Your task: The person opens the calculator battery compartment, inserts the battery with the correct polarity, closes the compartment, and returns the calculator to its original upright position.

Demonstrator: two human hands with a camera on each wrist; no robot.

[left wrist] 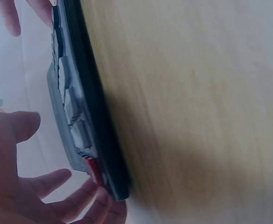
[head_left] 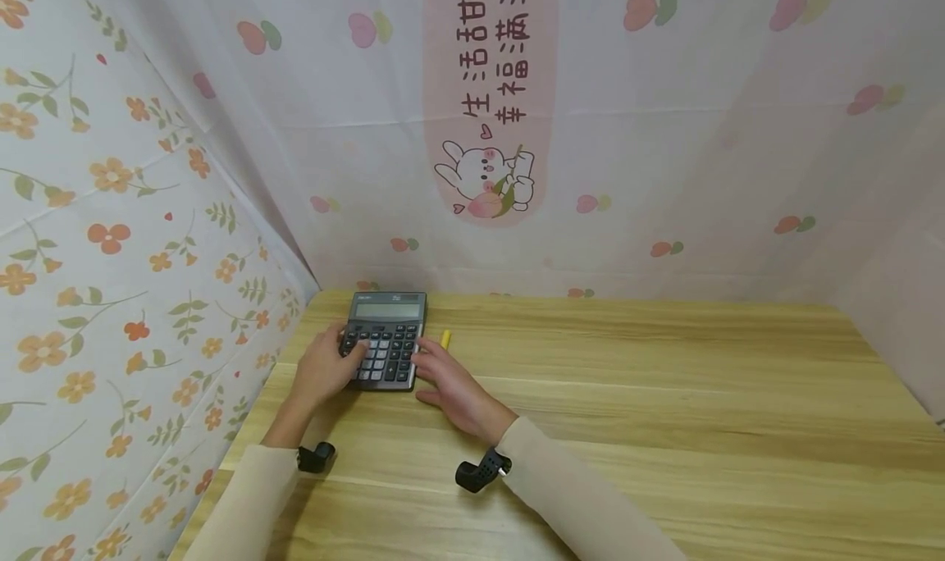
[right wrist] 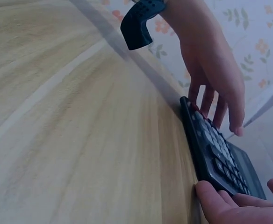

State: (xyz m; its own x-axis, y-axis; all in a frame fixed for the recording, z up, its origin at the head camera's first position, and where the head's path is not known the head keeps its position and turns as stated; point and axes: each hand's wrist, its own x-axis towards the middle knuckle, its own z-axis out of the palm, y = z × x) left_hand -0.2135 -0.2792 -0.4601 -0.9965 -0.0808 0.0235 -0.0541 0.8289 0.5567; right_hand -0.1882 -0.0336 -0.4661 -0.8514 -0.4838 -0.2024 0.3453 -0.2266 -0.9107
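Observation:
A dark grey desktop calculator (head_left: 389, 298) lies at the far left of the wooden table, its display blank. My left hand (head_left: 325, 368) is at its left side. In the left wrist view, the left fingers (left wrist: 80, 203) touch the calculator's edge by a red key, while the left thumb (left wrist: 24, 125) is raised above the keys. At the opposite side my right hand (head_left: 461, 393) has its fingers extended to the calculator's right edge. The right wrist view shows right fingertips (right wrist: 206, 191) against the near corner of the casing.
Just right of the calculator lies a short yellow stick-like object (head_left: 446, 339), partly hidden by my right hand. Printed cloth (head_left: 627, 175) hangs behind the table, and a floral cloth (head_left: 111, 241) on the left. Each wrist wears a small black camera (head_left: 478, 472).

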